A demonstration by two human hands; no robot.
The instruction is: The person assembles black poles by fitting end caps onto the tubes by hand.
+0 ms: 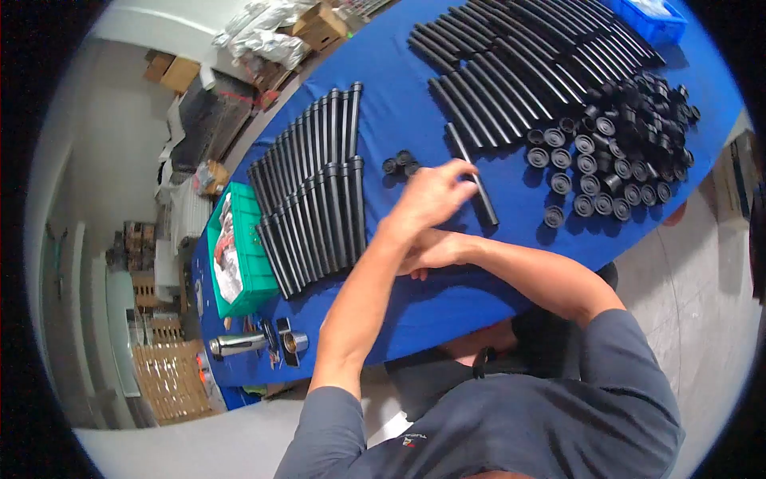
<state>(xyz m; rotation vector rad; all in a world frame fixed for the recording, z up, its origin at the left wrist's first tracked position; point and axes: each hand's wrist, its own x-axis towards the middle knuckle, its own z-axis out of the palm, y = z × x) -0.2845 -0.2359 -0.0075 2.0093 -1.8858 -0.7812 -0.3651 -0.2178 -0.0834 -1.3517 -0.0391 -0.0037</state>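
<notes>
My left hand (435,194) reaches across the blue cloth, slightly blurred, its thumb and forefinger apart. Its fingertips are at a loose black tube (485,206), which lies slanted on the cloth; a firm grip does not show. My right hand (435,249) crosses beneath my left forearm, with its fingers curled and partly hidden; what they hold, if anything, cannot be made out. A few small black caps (390,166) sit just beyond my left hand. To the left lie rows of black tubes with wider ends (307,191).
Many plain black tubes (487,96) fill the far side of the blue-covered table (399,104). A heap of round black caps (586,164) lies at right. A green bin (259,275) and a metallic cylinder (239,343) are at left; a blue bin (666,28) stands far right.
</notes>
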